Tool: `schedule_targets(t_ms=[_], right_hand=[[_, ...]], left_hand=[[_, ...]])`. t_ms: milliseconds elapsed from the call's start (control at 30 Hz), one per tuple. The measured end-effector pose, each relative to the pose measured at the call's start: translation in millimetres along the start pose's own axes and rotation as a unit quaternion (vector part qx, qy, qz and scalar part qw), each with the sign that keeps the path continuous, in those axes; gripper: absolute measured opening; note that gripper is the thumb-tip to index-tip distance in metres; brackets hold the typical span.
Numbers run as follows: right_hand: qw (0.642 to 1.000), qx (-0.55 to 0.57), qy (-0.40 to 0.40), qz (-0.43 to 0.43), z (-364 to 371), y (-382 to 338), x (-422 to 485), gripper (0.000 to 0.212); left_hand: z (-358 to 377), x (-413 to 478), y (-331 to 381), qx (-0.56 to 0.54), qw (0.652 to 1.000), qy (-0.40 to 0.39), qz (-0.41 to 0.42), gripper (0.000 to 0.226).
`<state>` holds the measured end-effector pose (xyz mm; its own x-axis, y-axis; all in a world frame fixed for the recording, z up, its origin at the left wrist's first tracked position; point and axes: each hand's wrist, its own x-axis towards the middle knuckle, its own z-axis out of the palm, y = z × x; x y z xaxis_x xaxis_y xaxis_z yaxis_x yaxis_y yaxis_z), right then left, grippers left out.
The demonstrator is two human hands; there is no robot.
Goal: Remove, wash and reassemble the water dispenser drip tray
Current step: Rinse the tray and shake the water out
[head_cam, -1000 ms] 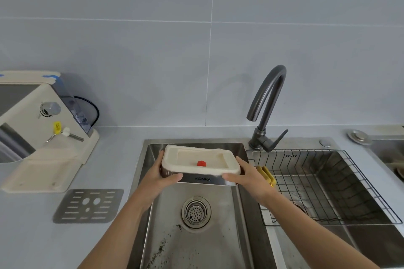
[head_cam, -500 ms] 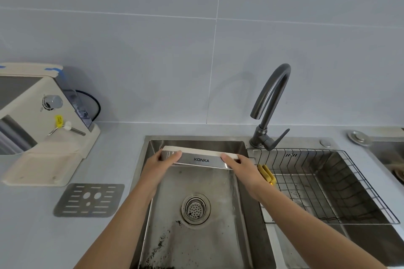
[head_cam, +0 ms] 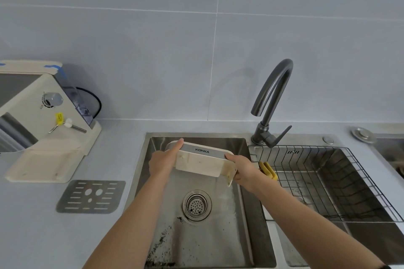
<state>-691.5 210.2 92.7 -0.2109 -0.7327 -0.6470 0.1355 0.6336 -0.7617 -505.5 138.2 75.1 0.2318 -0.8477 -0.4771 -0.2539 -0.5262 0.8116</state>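
The cream drip tray [head_cam: 200, 162] with a silver KONKA front strip is held over the left sink basin [head_cam: 244, 203], tipped away from me so its underside faces me. My left hand [head_cam: 162, 159] grips its left end and my right hand [head_cam: 242, 169] grips its right end. The tray's inside is hidden. Its metal grille [head_cam: 90, 196] lies flat on the counter left of the sink. The cream water dispenser [head_cam: 43, 129] stands at the far left with its tray slot bare.
A dark curved faucet [head_cam: 271, 105] rises behind the sink's divider. A wire rack [head_cam: 323, 181] sits in the right basin, with a yellow sponge [head_cam: 267, 170] at its left edge. The drain strainer [head_cam: 196, 204] lies below the tray; black specks dot the basin floor.
The tray went from level, with its open top and a red float showing, to tipped over away from me above the basin. Both hands kept their hold.
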Motion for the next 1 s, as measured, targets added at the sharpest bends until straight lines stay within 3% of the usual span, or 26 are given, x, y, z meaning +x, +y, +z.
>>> schedule_targets(t_ms=[167, 300, 500, 633, 700, 833, 1000], right_hand=[[0.999, -0.016, 0.034, 0.025, -3, 4, 6, 0.024], [0.997, -0.049, 0.058, 0.004, -8, -4, 9, 0.038], [0.985, -0.121, 0.093, -0.074, -15, -37, 4, 0.064], [0.965, -0.173, 0.116, -0.161, -17, -43, 2, 0.062], [0.962, -0.201, 0.114, -0.142, -12, -29, 6, 0.063], [0.971, -0.229, 0.068, 0.013, -4, 8, 12, 0.073], [0.959, -0.260, 0.090, -0.072, -7, -11, 16, 0.069]], left_hand=[[12, -5, -6, 0.067, 0.997, -0.023, -0.019, 0.092], [13, -7, -3, 0.054, 0.997, -0.042, -0.038, 0.092], [-1, -9, 25, 0.018, 0.997, -0.066, 0.019, 0.083], [-11, -4, 33, -0.007, 0.996, -0.059, 0.067, 0.082], [-8, -3, 20, 0.031, 0.996, -0.073, 0.038, 0.092], [4, -10, -11, 0.116, 0.978, -0.162, -0.059, 0.091], [-1, -7, 12, 0.131, 0.985, -0.109, 0.013, 0.101]])
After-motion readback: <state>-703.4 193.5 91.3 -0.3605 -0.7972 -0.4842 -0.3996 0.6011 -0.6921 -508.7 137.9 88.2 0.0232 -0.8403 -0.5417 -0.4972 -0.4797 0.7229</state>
